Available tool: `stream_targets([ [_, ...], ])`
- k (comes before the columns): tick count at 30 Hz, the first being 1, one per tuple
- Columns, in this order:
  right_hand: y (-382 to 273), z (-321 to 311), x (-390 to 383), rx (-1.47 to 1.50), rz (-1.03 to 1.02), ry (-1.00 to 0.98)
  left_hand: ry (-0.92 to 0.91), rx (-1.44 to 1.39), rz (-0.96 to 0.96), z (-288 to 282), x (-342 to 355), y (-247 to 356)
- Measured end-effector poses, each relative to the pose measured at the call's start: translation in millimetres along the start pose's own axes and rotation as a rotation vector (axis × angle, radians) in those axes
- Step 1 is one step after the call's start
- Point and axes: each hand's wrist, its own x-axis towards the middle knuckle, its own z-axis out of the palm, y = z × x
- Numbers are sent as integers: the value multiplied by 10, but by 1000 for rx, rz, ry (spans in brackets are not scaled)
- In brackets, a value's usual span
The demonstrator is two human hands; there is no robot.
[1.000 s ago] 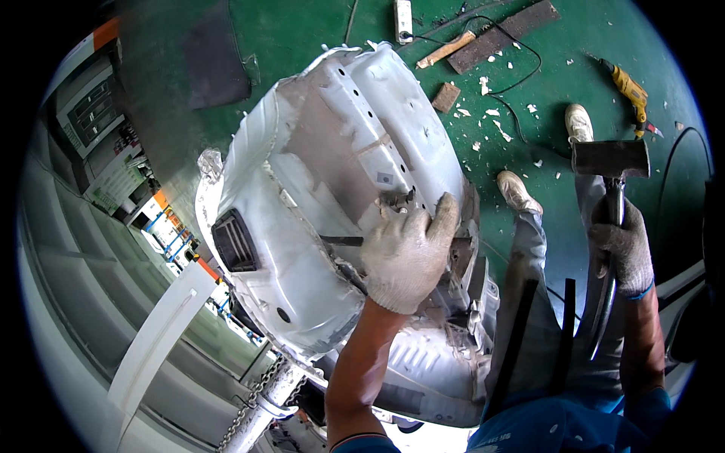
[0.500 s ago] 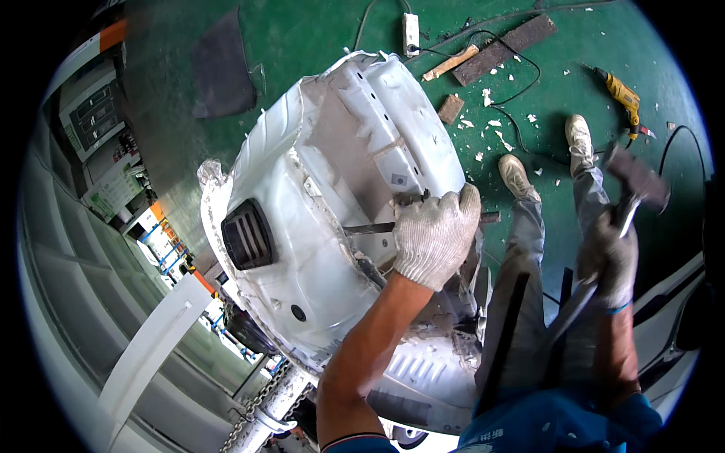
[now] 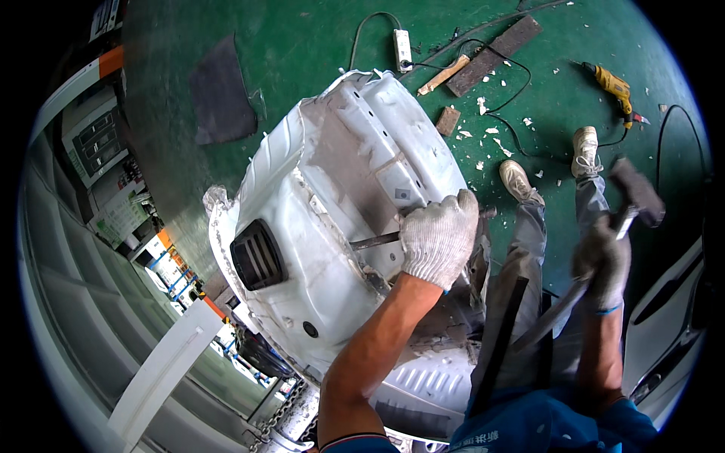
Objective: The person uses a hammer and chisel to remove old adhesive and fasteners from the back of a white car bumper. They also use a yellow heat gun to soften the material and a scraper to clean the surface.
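Note:
My left hand [image 3: 439, 235], in a white knit glove, is closed around a dark metal chisel [image 3: 375, 241]. The tool's thin end points left against the white car body section [image 3: 321, 260], and its blunt end sticks out past the fist on the right. On my right side, my gloved right hand [image 3: 602, 264] grips the pale handle of a hammer [image 3: 639, 192]. Its heavy, worn head is raised above the fist, apart from the chisel. A black slatted vent [image 3: 257, 255] is set in the panel, left of the chisel.
A yellow power drill [image 3: 612, 89] lies on the green floor at far right, its cord trailing. Wooden blocks [image 3: 495, 57], a white power strip [image 3: 402, 50], a dark mat [image 3: 223, 92] and scattered pale chips lie beyond. A chain [image 3: 273, 417] hangs at lower left.
The view has shifted, so the car section sits slightly lower in the picture. The chisel has tilted a little, its right end higher. Both hands keep their holds, and the hammer stays raised.

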Motion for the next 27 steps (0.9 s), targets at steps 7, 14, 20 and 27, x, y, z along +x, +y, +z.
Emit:
stream_targets([
  [7,223,416,-84,-431,581,-350,-81,47,-19,223,57,-5],
  [14,-120,-53,23,-14,37,46,31,-37,-30,-21,7,-6],
  [20,265,369,-69,-309,661,-264,-52,2,-35,47,22,-31],
  [27,72,-306,167,-187,374,5,-95,56,62,-62,85,82],
])
